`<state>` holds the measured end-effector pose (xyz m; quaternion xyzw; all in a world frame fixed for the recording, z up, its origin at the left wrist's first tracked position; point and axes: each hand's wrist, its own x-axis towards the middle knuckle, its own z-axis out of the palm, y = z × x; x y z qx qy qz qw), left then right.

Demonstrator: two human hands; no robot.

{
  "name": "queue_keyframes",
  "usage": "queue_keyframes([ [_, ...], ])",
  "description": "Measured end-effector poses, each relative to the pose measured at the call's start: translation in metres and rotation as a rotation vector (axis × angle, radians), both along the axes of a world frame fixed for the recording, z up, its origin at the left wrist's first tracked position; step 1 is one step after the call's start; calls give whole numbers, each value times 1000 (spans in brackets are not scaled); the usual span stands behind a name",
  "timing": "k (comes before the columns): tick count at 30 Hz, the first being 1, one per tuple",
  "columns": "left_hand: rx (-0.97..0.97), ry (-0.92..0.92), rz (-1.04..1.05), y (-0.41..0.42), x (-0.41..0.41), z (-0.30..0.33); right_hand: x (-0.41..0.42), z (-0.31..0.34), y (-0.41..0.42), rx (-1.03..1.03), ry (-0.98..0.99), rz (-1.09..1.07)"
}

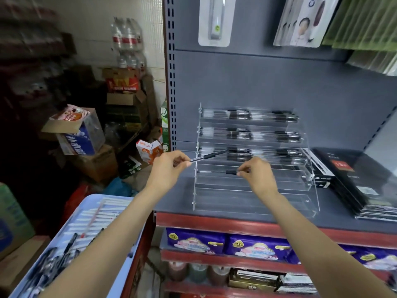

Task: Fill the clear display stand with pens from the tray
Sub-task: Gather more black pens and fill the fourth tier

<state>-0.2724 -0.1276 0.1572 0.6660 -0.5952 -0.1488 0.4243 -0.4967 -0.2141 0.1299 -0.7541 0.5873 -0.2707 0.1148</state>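
Clear display stand [253,190] on the grey shelf [236,214], stepped tiers rising toward the back panel. Top three tiers of the stand loaded with black pens lying end to end; fourth tier down holding one pen [217,172] only, lower tiers bare.

Left hand [169,168] just left of the stand's front edge, fingers pinched narrow around a black pen [206,157] — tip angled up and right, toward the third tier. Right hand [257,174] in front of the stand's middle, thumb and forefinger closed on the right end of the lone pen at the fourth tier, that pen level and lying along the tier.

Pale blue tray [94,203] well below and left of the stand, under the left forearm — white pens in rows at its far end, dark pens heaped at the near end, blurred.

Right of the stand, touching its side, a stack of black packets [352,181].
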Motion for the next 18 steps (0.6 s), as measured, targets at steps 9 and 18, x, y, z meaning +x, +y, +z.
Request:
queue_keyframes([
  [9,3,-107,-65,-11,-17,3,-15,17,9,204,-560,218],
  [18,-48,-77,62,-21,-32,-8,-36,16,10,108,-543,140],
])
